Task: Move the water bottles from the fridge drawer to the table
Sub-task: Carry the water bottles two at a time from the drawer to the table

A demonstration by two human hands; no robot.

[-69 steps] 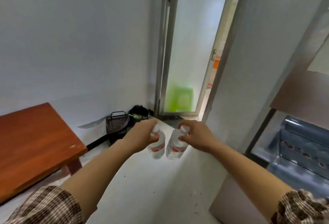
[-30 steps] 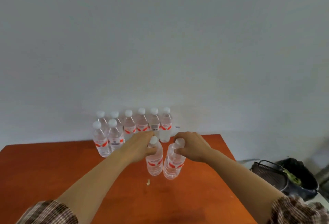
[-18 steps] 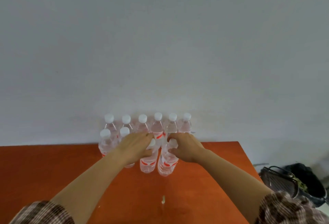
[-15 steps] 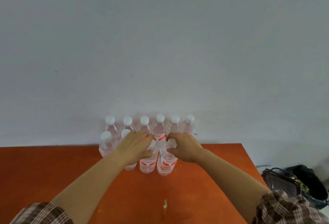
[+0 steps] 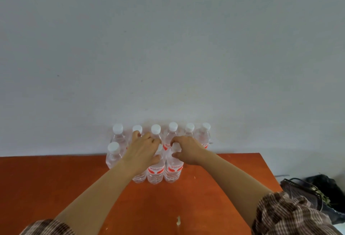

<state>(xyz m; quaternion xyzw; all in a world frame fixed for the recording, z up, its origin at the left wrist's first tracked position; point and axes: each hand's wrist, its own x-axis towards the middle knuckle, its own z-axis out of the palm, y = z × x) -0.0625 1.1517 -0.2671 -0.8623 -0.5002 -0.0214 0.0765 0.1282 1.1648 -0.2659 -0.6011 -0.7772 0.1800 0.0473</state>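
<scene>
Clear water bottles with white caps and red labels stand on the orange-brown table against the wall, a back row of several and a shorter front row. My left hand holds the neck of one front-row water bottle, its fingers reaching up toward the back row's caps. My right hand grips the cap end of the neighbouring water bottle. Both held bottles stand upright on the table, touching each other. Another front-row bottle stands at the left; one more is mostly hidden behind my left wrist.
The grey wall rises right behind the bottles. A small white scrap lies on the table near its front. On the floor to the right of the table's edge are a dark mesh basket and a black bag.
I turned from the fridge to the table with a bottle in each hand. Since then both bottles have come down and forward into the front row, and my left fingers have spread a little.
</scene>
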